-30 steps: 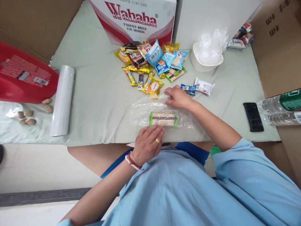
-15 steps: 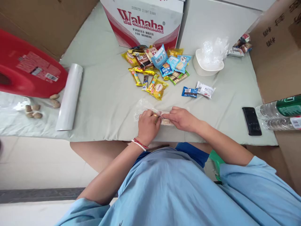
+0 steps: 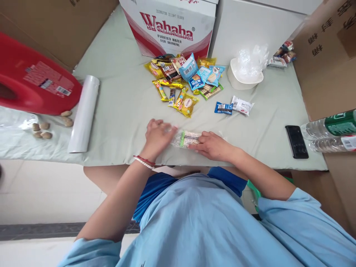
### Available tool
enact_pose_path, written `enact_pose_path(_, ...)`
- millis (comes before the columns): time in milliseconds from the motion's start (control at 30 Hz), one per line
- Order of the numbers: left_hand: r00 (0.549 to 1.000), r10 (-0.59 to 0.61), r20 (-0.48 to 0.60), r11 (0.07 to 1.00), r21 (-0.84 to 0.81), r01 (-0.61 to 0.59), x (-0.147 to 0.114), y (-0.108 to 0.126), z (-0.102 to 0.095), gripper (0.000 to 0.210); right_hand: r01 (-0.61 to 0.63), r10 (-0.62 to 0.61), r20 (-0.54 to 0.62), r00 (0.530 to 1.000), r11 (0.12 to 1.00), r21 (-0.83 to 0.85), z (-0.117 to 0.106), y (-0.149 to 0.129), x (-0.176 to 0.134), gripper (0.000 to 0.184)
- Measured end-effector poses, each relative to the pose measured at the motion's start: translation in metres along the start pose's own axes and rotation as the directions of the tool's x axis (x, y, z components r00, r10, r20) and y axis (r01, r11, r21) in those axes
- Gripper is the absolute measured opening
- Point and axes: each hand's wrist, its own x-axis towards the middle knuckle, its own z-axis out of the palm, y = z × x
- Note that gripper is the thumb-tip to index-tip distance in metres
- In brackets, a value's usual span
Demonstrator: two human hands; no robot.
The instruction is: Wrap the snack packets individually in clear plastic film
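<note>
A snack packet with a green edge [image 3: 191, 138] lies flat on the cloth near the table's front edge, with clear plastic film around it. My right hand [image 3: 214, 145] rests on the packet's right part, fingers bent over it and pressing on it. To the left of the packet, my left hand [image 3: 159, 136] is apart from it, smeared by motion, its thumb and fingers spread with nothing seen between them. Beyond my hands lie a blue packet [image 3: 223, 108] and a white packet [image 3: 243, 106]. A pile of wrapped snacks [image 3: 180, 79] sits farther back.
A white bowl [image 3: 246, 81] holds clear plastic bags. At the left are a film roll [image 3: 83, 115], a red jug [image 3: 41, 81] and several brown lumps [image 3: 46, 135]. A phone [image 3: 296, 142] and bottles [image 3: 338, 126] lie at right. A Wahaha carton [image 3: 172, 29] stands behind.
My left hand has let go of the plastic and moved left. The snack packet's green end now shows. My right hand has stayed near the packet, its fingers now bent over it.
</note>
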Motion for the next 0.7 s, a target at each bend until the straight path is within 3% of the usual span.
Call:
enact_pose_path(67,0.991,0.026,0.134,0.991,0.126,-0.043,-0.008,0.012,-0.003,0.025,0.01,-0.01,-0.006,1.0,0.999,0.032,0.0,0.002,0.0,0.041)
enact_pose_path(133,0.981,0.029,0.193,0.986,0.155,-0.06,-0.018,0.028,-0.007,0.02,0.02,-0.019,-0.02,1.0,0.998,0.065,0.0,0.003,0.001,0.04)
enact_pose_path(300,0.958,0.062,0.279,0.992,-0.119,-0.03,-0.041,0.072,-0.001,0.02,0.004,-0.003,-0.016,1.0,0.997,0.072,-0.002,-0.003,0.003,0.036)
enact_pose_path(400,0.91,0.2,0.362,0.978,-0.122,-0.167,-0.052,0.083,0.018,0.025,0.012,-0.01,-0.017,1.0,0.992,0.123,-0.009,-0.005,-0.008,0.029)
enact_pose_path(467,0.876,0.312,0.367,0.95,-0.088,-0.301,-0.059,0.081,0.03,0.032,0.073,-0.064,-0.045,0.997,0.964,0.254,-0.017,-0.001,-0.023,0.028)
enact_pose_path(533,0.848,0.407,0.339,0.908,-0.048,-0.416,-0.067,0.073,0.038,0.036,0.051,0.004,-0.127,0.992,0.9,0.432,-0.024,0.007,-0.04,0.032)
enact_pose_path(567,0.832,0.446,0.329,0.884,-0.018,-0.466,-0.071,0.069,0.041,0.038,-0.024,0.133,-0.184,0.974,0.866,0.5,-0.026,0.012,-0.046,0.037)
enact_pose_path(600,0.818,0.476,0.323,0.861,0.021,-0.509,-0.076,0.065,0.043,0.041,-0.134,0.303,-0.239,0.922,0.833,0.537,-0.026,0.018,-0.051,0.042)
enact_pose_path(667,0.799,0.51,0.317,0.815,0.117,-0.567,-0.084,0.059,0.047,0.046,-0.385,0.595,-0.316,0.739,0.758,0.527,-0.021,0.027,-0.052,0.048)
enact_pose_path(700,0.793,0.52,0.316,0.794,0.164,-0.586,-0.087,0.057,0.049,0.048,-0.483,0.665,-0.315,0.677,0.725,0.491,-0.017,0.03,-0.051,0.049)
